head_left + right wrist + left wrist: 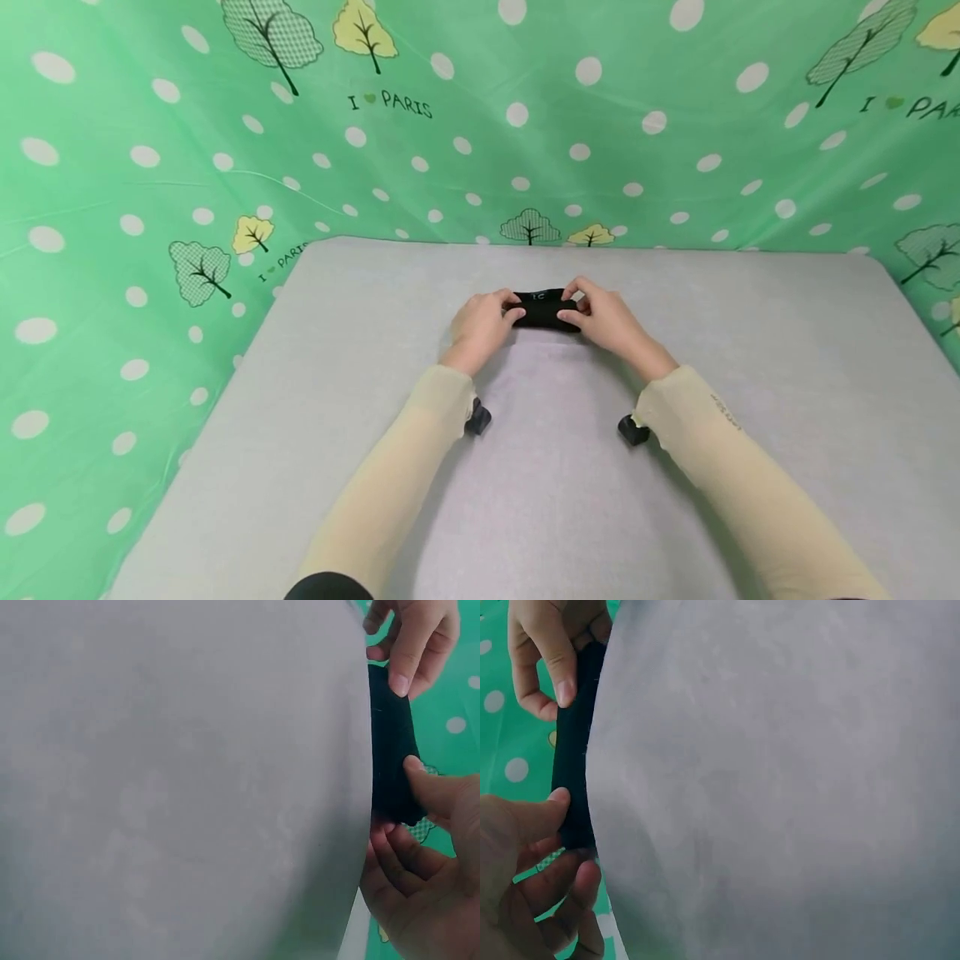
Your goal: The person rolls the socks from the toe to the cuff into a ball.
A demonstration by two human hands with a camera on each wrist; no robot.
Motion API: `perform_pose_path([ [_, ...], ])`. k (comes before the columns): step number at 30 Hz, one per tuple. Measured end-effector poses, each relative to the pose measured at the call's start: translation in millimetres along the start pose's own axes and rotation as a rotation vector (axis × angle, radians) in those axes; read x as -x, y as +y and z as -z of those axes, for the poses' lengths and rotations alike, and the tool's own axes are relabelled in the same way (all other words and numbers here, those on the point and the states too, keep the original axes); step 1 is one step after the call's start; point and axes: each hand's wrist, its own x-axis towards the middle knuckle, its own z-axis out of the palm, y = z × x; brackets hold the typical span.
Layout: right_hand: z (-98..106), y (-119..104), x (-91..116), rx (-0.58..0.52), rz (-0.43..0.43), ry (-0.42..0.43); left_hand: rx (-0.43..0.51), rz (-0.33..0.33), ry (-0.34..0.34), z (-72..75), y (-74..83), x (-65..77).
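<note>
Cloth (543,317), black, whether folded or rolled unclear, sits between left hand (480,327) and right hand (609,318), each pinching one end, likely keeping it straight.

The black cloth (543,315) has a matt finish.

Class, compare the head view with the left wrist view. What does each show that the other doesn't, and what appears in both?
Only the head view shows the cream sleeves, the small black devices near the wrists and the PARIS lettering.

Only the left wrist view shows several curled fingers of the left hand, beyond its thumb, from the palm side.

Both show the left hand and right hand holding opposite ends of a black item, the grey tabletop and the dotted green backdrop.
</note>
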Motion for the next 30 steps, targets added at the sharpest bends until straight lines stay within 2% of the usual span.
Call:
perform_pose_path([
  [5, 0.4, -8.0, 5.0, -0.027, -0.052, -0.040, 0.082, -0.028, -0.011, 2.3, -1.2, -0.1],
  [9, 1.8, -15.6, 7.1, -0.042, -0.117, -0.075, 0.149, 0.007, -0.018, 3.8, 0.0, -0.6],
  [12, 4.0, -16.1, 3.1, -0.042, -0.153, -0.071, 0.130, 0.051, -0.018, 3.7, 4.7, -4.0],
  [17, 6.7, -11.9, -5.6, -0.031, -0.184, -0.064, 0.040, 0.105, -0.039, 3.4, 12.7, -12.6],
  [20, 6.8, -11.4, -5.9, -0.011, -0.133, 0.006, 0.022, 0.116, -0.051, 4.3, 14.4, -16.8],
  [25, 3.7, -15.1, 0.4, 0.068, 0.104, 0.136, 0.068, 0.133, -0.058, 5.5, 10.8, -20.3],
  [27, 2.1, -16.5, 2.4, 0.125, 0.170, 0.151, 0.090, 0.135, -0.052, 5.7, 8.6, -21.4],
  [30, 0.3, -16.3, 0.9, 0.182, 0.190, 0.149, 0.102, 0.112, -0.043, 6.7, 5.7, -22.8],
])
